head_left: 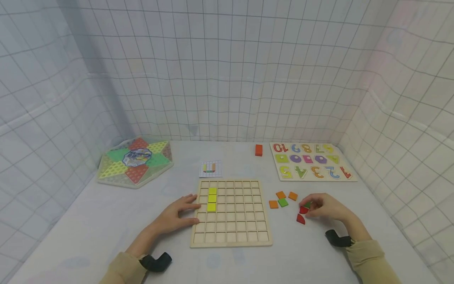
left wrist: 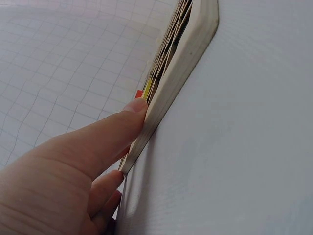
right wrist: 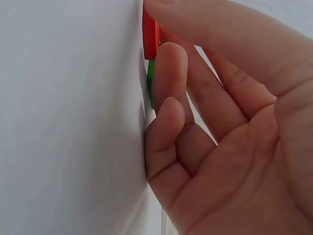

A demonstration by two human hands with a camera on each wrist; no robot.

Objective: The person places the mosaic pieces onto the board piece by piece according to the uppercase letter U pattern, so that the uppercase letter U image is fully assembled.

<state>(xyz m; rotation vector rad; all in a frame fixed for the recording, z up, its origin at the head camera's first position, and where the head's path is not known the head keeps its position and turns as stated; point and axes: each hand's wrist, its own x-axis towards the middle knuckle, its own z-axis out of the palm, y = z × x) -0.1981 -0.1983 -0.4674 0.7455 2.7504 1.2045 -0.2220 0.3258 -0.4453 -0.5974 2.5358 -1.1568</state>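
A wooden grid board point(head_left: 230, 217) lies in the middle of the table, with a column of three yellow square tiles point(head_left: 212, 198) in its cells. My left hand point(head_left: 173, 216) rests along the board's left edge, fingers spread and relaxed; in the left wrist view the thumb point(left wrist: 112, 134) touches the rim. To the right of the board, my right hand point(head_left: 326, 207) pinches a red quarter-circle tile point(head_left: 304, 210) between thumb and fingers, low at the table. Beside it lie another red quarter-circle tile point(head_left: 300, 219) and a green piece point(right wrist: 150, 83), partly hidden by the fingers.
Orange square tiles point(head_left: 273, 204) and a green square tile point(head_left: 282, 202) lie between board and right hand. Behind the board is a pattern card point(head_left: 211, 169). Farther back are a red block point(head_left: 259, 150), a number puzzle board point(head_left: 308, 167) and a star-patterned game board point(head_left: 136, 161).
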